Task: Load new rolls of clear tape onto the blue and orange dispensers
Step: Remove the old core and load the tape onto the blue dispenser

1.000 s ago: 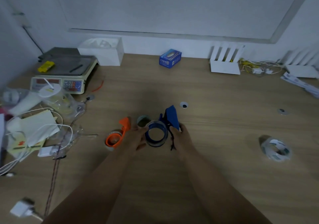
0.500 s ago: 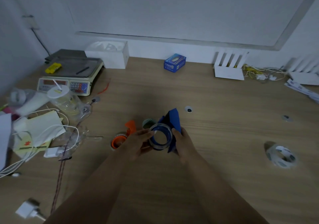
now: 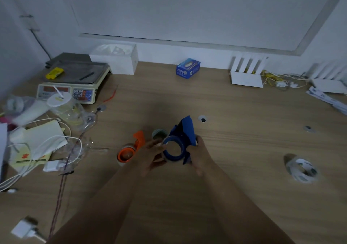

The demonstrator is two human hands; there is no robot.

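The blue dispenser (image 3: pixel 185 133) is held up over the middle of the wooden table, its round hub facing me. My right hand (image 3: pixel 200 154) grips its body from the right. My left hand (image 3: pixel 150 155) pinches the left rim of the clear tape roll (image 3: pixel 173 149) sitting on the hub. The orange dispenser (image 3: pixel 131 148) lies on the table just left of my left hand, with a clear roll on it. A small roll core (image 3: pixel 159 133) stands behind my hands. Another clear roll (image 3: pixel 302 169) lies apart at the right.
A weighing scale (image 3: pixel 75 82) and a white box (image 3: pixel 116 60) stand at the back left. Papers, white cables and a plastic cup (image 3: pixel 63 106) crowd the left side. A blue carton (image 3: pixel 187 68) and white racks (image 3: pixel 246 74) sit along the back wall.
The blue dispenser was lifted off the table and tilted up towards me. Both hands stayed on it, and the left fingers shifted onto the roll's rim.
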